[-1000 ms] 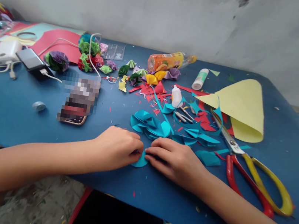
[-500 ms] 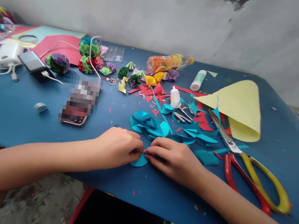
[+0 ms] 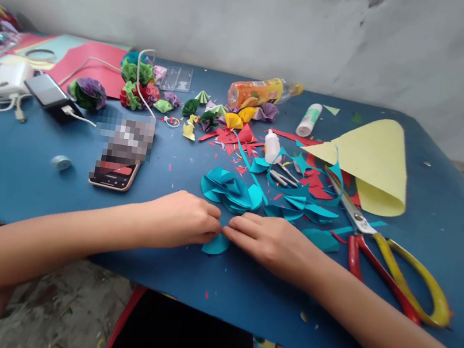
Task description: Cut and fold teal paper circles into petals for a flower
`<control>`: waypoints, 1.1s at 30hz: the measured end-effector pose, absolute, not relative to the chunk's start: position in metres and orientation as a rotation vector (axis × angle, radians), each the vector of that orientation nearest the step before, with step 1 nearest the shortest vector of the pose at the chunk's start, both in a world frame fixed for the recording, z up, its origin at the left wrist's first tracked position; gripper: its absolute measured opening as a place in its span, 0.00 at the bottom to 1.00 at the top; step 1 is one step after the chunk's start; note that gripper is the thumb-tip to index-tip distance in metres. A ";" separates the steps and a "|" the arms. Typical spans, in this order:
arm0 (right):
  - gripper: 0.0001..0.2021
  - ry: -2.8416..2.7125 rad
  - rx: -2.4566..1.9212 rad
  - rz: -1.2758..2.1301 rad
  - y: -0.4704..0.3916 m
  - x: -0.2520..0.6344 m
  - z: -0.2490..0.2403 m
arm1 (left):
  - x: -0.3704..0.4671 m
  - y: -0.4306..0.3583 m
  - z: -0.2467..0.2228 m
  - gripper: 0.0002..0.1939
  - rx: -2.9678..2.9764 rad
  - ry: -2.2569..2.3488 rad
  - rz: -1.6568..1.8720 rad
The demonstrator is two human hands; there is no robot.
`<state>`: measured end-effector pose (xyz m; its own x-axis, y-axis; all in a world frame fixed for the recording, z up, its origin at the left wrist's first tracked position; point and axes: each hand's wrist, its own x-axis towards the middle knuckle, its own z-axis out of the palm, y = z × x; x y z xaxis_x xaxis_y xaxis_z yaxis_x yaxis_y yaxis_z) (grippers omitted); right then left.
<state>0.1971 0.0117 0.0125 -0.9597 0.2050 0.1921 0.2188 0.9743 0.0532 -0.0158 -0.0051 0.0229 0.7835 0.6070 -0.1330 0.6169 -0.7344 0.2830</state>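
Observation:
A small piece of turquoise paper (image 3: 216, 245) with a rounded lower edge lies between my hands, close to the table's front. My left hand (image 3: 190, 223) pinches it from the left, fingers closed. From the right, my right hand (image 3: 268, 239) presses its closed fingertips on the same piece; the fingers hide its upper part. Just beyond my hands sits a cluster of folded turquoise paper petals (image 3: 232, 190). More folded turquoise pieces (image 3: 300, 209) lie to the right of it. Large scissors (image 3: 359, 222) with one red and one yellow handle rest near my right forearm.
A phone (image 3: 118, 163) lies left of my hands, near a small round cap (image 3: 61, 162). Beyond are red paper scraps (image 3: 231, 139), a white glue bottle (image 3: 271, 147), a glue stick (image 3: 309, 120), an orange-labelled bottle (image 3: 257, 93) and a curled yellow sheet (image 3: 372, 166).
The view has shifted slightly. Both hands stay at the turquoise piece, their fingertips moved only a little; the things on the table lie as before.

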 end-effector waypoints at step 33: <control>0.11 -2.599 -0.681 0.037 0.003 0.195 0.005 | -0.014 -0.003 0.016 0.09 2.385 1.109 0.396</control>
<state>0.1951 0.0027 0.0054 -0.7763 0.4716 0.4182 0.4593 0.8777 -0.1370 -0.0144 -0.0026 0.0155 0.6303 0.7742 0.0586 0.6361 -0.5582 0.5327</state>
